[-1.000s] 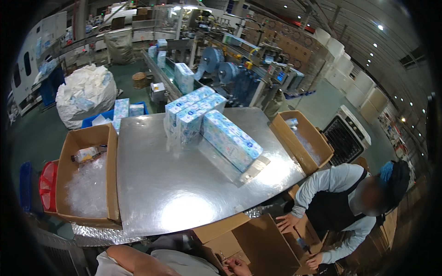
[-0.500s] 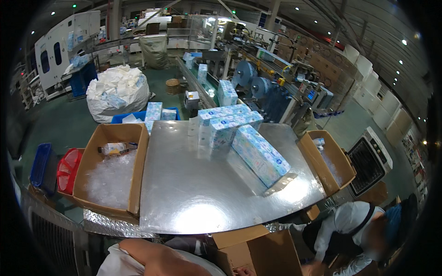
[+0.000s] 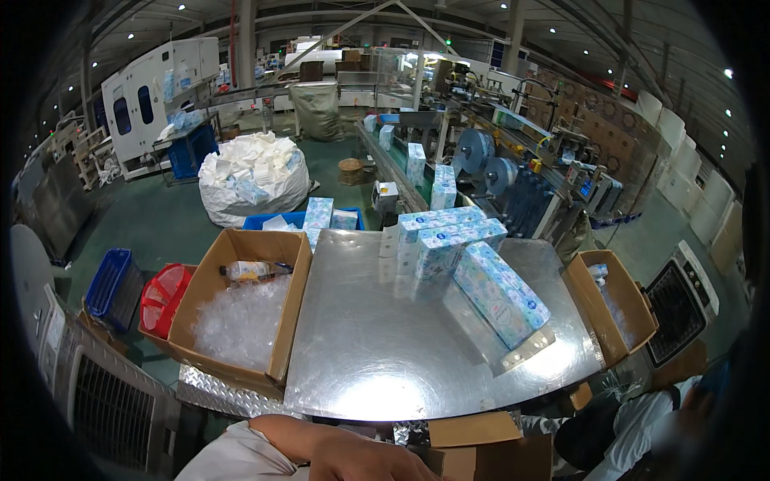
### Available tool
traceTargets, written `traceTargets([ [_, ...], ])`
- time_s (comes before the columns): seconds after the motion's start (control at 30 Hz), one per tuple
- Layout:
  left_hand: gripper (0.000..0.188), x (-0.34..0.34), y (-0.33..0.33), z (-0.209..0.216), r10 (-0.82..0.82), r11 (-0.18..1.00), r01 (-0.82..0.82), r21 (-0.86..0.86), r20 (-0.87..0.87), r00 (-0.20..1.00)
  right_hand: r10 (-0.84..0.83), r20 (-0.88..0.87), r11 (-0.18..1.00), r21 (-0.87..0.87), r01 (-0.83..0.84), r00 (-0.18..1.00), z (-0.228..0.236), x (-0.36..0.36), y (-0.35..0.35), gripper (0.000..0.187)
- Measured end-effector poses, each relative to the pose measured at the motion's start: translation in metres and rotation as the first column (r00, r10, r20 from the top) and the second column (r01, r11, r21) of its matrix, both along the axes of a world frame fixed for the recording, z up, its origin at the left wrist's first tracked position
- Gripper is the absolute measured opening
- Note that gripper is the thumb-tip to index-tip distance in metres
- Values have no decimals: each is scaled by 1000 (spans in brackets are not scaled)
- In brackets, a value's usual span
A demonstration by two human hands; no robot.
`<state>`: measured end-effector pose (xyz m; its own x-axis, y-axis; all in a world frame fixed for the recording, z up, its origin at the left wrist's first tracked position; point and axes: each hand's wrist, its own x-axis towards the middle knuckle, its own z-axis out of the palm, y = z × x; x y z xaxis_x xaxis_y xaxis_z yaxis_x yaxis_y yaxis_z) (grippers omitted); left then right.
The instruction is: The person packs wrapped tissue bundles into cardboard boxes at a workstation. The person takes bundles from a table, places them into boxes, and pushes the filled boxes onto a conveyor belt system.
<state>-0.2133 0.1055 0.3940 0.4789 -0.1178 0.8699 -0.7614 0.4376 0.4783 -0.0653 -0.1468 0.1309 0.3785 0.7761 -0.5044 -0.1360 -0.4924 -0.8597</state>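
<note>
My left hand (image 3: pixel 365 458) is at the lower edge, its back upward, the forearm coming from a white sleeve. Its fingers run out of the picture, so their pose is hidden. It is nearest to an open cardboard box (image 3: pixel 473 430), which stands below the table's front edge with a flap folded out. My right hand is out of the picture. On the metal table (image 3: pixel 361 337) are three long tissue packs with a blue and white floral print: a rear pack (image 3: pixel 441 218), a middle pack (image 3: pixel 461 243) beside it, and a slanted front pack (image 3: pixel 501 293).
A cardboard box of clear plastic film (image 3: pixel 241 325) and a bottle adjoins the table's left side; another box (image 3: pixel 609 309) adjoins the right. Beyond, a conveyor (image 3: pixel 393 160) carries several packs. A co-worker (image 3: pixel 650 429) bends at lower right. A white sack (image 3: pixel 253 180) stands far left.
The view has swung left, so the scene sits farther right. My left hand now shows above the lower edge; the fingers seen inside the cardboard box are out of sight. The co-worker has shifted.
</note>
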Motion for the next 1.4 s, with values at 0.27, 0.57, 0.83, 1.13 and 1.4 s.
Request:
traceTargets([
  [0.27, 21, 4, 17, -22, 44, 998, -50, -39, -151, 988, 578, 530, 816, -402, -416, 621, 20, -9, 44, 40],
  [0.57, 23, -113, 37, -318, 361, 755, 505, 418, -908, 213, 404, 521, 883, -7, -469, 752, 30, -20, 91, 28],
  [0.83, 32, -80, 79, -237, 254, 914, 333, 232, -967, -23, 146, 658, 945, 129, -302, 738, 29, 79, 178, 35],
  [1.13, 53, 126, 359, -225, 992, -108, -446, 889, 70, -102, 56, 997, 979, -46, -200, 47, 6, 257, 391, 82],
  [1.4, 112, 240, 546, -280, 886, -65, 143, 988, 123, -447, 415, 804, 818, -535, 212, 426, -4, 278, 462, 115],
])
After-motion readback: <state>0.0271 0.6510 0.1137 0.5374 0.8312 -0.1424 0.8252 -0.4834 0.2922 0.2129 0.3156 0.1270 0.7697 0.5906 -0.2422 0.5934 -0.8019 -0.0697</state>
